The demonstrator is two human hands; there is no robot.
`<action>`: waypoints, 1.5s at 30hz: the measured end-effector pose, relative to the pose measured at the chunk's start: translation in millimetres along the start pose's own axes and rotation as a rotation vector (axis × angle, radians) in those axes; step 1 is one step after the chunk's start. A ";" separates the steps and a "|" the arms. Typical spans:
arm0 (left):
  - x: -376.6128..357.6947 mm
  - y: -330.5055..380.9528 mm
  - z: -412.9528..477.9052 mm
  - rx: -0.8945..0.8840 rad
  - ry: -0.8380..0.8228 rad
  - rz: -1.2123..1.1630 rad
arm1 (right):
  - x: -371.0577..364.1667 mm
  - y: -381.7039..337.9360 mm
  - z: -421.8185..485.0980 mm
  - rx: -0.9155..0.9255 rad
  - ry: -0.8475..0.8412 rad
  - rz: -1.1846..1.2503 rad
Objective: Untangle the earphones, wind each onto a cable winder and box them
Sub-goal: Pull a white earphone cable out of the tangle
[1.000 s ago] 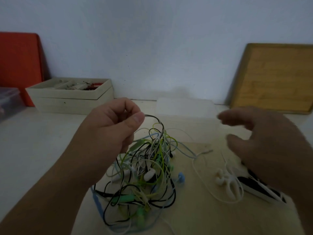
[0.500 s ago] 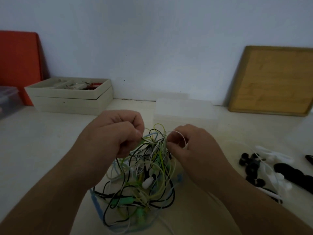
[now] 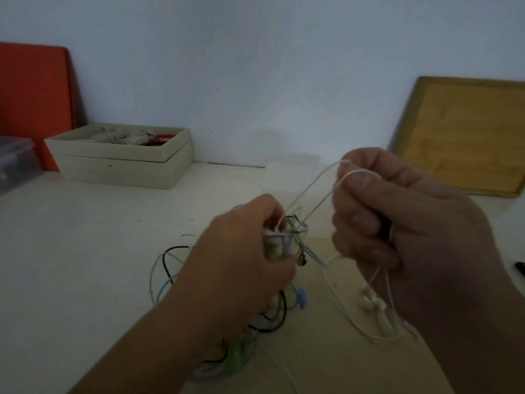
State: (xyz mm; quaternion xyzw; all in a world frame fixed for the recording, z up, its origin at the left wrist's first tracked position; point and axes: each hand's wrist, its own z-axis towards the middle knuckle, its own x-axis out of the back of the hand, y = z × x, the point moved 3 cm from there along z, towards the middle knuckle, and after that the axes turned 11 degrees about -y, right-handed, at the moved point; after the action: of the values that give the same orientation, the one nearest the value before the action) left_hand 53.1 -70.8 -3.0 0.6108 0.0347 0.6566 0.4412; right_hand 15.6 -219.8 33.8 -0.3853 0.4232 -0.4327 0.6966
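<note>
The head camera looks down on a pale worktop point(image 3: 85, 237) where both hands meet over a tangle of earphones point(image 3: 297, 233). The left hand point(image 3: 244, 251) sits low and near the middle, its fingers curled tight round a bunch of the cords, with green, white, black and blue strands poking out past the knuckles. More of the tangle lies on the worktop under and behind that wrist: black and white loops to its left, a green clump near the forearm and a blue earbud point(image 3: 302, 298) just to its right. The right hand point(image 3: 397, 231) is held higher and to the right, thumb and forefinger pinching a white cable point(image 3: 355, 172); the other fingers are curled in below. That cable forms a narrow loop, two strands running down and left from the pinch into the bunch held by the left hand. Below the right hand more white cord hangs to the worktop, ending at white earbuds point(image 3: 372, 304) that lie just beside the wrist. Behind the hands a clear plastic box point(image 3: 287, 177) stands on the worktop, near the wall. Further left is a beige wooden box point(image 3: 122, 163) holding small items, with a red board point(image 3: 31, 89) leaning behind it. A wooden tray point(image 3: 466, 132) leans on the wall at right.
</note>
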 end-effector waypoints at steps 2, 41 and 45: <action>15.8 -9.8 2.3 0.027 0.026 -0.078 | 14.3 -4.6 1.0 0.019 0.113 0.054; 9.5 -27.2 11.1 0.020 -0.244 0.087 | 42.6 22.1 0.9 -0.054 -0.102 0.580; 7.1 -25.0 8.2 0.033 -0.264 -0.170 | 38.7 18.6 0.2 -0.078 0.189 0.235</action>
State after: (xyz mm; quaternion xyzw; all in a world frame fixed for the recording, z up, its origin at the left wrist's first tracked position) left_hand 74.3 -55.2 -10.1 0.6939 0.0387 0.5303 0.4856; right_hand 31.3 -249.6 7.2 -0.3174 0.5455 -0.3659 0.6840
